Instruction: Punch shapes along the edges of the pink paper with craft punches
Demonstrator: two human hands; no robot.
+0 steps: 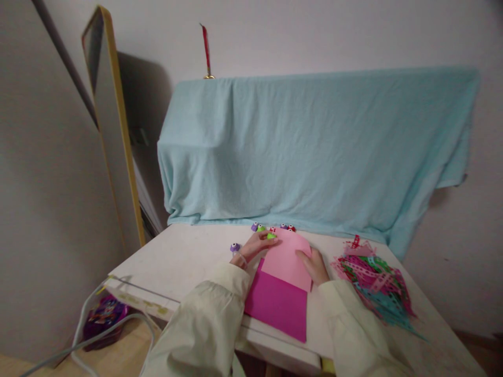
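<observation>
My left hand (257, 245) is closed on a small bright green paper punch (271, 236) at the upper left edge of a light pink sheet of paper (288, 261). On the right edge of that sheet, my right hand (314, 266) pinches the paper, thumb on top. Beneath it lies a magenta sheet (277, 303), partly covered, near the table's front edge. Behind the hands stand several small punches with white eye shapes, among them a purple one (254, 226) and a red one (291, 228). Another purple punch (234, 247) sits left of my left wrist.
A heap of punched paper strips (377, 277) in pink, green and blue lies on the right of the white table (168, 262). A light blue cloth (314, 152) hangs along the back. At left are a tall mirror (113, 125), white cables (84, 309) and a purple packet (104, 317).
</observation>
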